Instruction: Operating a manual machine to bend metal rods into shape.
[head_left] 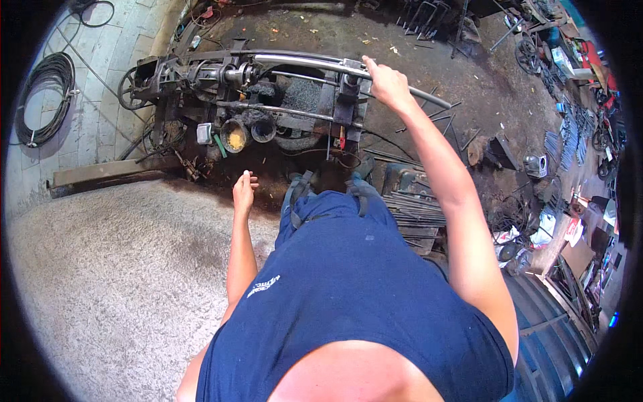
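Note:
In front of me stands a greasy, lathe-like machine (201, 79) with a round chuck-like head. A long, bright metal rod (429, 99) runs from that head to the right, past a dark metal block (347, 86). My right hand (388, 84) is closed over the rod just right of the block, its index finger reaching toward the block. The fingers under the palm are hidden. Low in front of my body, my left hand (244, 190) hangs apart from the machine with loosely bent fingers and nothing visible in it.
Two round tins (234, 136), one with yellow stuff inside, sit at the machine's near side. A bundle of metal rods (412, 211) lies right of my legs. At left is a coil of black cable (45, 99). Tools and scrap (573, 134) crowd the right.

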`<control>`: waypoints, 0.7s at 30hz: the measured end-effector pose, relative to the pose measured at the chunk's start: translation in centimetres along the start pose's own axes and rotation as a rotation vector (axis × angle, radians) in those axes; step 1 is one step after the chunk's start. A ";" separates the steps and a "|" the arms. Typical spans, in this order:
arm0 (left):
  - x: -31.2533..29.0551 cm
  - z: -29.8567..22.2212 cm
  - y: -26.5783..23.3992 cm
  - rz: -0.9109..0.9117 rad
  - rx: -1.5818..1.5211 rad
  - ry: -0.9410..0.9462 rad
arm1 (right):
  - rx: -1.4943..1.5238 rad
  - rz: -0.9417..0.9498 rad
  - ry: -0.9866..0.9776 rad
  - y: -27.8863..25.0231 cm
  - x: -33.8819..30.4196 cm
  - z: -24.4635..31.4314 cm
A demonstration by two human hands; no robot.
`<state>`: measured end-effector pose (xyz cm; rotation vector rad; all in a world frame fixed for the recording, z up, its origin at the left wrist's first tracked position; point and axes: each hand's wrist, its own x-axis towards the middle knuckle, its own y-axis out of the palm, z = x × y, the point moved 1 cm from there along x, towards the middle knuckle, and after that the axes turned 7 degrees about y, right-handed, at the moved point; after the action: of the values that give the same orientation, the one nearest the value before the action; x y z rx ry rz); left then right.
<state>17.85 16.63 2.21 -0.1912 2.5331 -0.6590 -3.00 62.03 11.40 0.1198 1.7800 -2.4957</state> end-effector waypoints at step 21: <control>-8.8 -0.6 2.1 -0.102 0.107 -0.072 | 0.280 0.035 -0.194 14.7 1.5 -6.0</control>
<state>25.08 20.99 5.51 -0.3025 2.4249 -0.8104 -2.82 62.91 -4.55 -0.0733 1.3408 -2.6138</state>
